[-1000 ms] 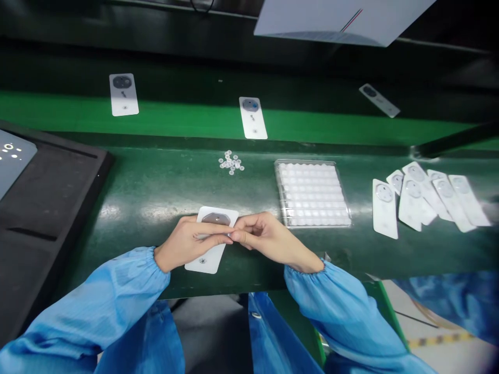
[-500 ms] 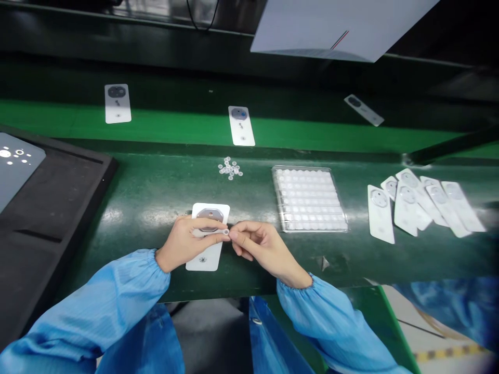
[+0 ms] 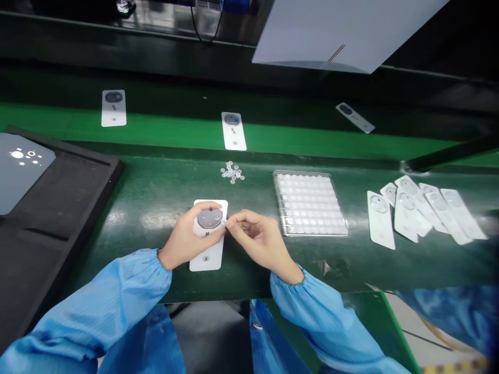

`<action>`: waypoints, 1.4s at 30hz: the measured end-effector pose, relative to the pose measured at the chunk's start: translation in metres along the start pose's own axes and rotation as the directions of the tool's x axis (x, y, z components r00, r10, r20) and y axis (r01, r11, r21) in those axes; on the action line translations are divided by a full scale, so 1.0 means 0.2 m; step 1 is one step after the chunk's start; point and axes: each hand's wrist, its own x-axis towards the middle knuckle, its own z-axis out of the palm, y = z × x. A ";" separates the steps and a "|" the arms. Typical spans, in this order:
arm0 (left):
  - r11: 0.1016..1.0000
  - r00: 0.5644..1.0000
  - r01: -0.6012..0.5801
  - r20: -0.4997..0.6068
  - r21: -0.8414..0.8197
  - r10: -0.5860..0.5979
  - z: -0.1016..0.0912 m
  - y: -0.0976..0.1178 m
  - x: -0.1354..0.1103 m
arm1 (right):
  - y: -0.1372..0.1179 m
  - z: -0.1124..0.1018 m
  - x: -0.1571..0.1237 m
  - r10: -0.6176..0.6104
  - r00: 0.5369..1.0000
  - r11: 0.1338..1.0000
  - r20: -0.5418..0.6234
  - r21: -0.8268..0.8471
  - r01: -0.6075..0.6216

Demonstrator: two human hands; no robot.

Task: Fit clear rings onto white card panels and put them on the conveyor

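Panel [image 3: 211, 249], white, flat mid-bench; left hand [image 3: 191, 235] over it, thumb and fingers spread wide; right hand [image 3: 257, 239] pinching small clear piece [image 3: 223, 222] at its right side. From panel: disc pile [image 3: 229, 173] 1 o'clock, clear tray [image 3: 314, 234] 2, panel heap [image 3: 407, 205] 3, black tray [image 3: 86, 208] 9. Bench [image 3: 159, 179] green, glossy; green strip [image 3: 167, 127] toward 12 carries three panels [image 3: 235, 136]. Bench edge near, 6 o'clock. Gap between clear tray and heap.

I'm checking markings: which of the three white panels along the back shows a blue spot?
The middle panel, beyond the small discs; the left panel and right panel show none.
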 end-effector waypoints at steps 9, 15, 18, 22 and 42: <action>0.984 0.994 0.108 0.008 -0.145 -0.108 0.00 0.04 -0.01 | -0.01 0.03 0.03 -0.054 0.999 0.984 0.001 -0.167 0.053; 0.983 0.995 0.097 0.027 -0.158 -0.094 -0.01 0.05 -0.01 | -0.02 0.04 0.04 -0.037 0.999 0.987 -0.008 -0.159 0.036; 0.983 0.995 0.097 0.012 -0.156 -0.096 -0.01 0.02 -0.01 | -0.03 0.04 0.03 -0.037 0.999 0.986 -0.023 -0.163 0.033; 0.993 0.999 0.033 -0.001 -0.116 -0.033 -0.01 -0.03 -0.01 | -0.03 0.05 0.03 -0.048 0.998 0.987 -0.030 -0.155 0.043; 0.991 0.996 0.084 0.047 -0.103 -0.080 -0.02 -0.02 -0.01 | -0.03 0.08 0.04 -0.020 0.997 0.992 -0.078 -0.124 0.011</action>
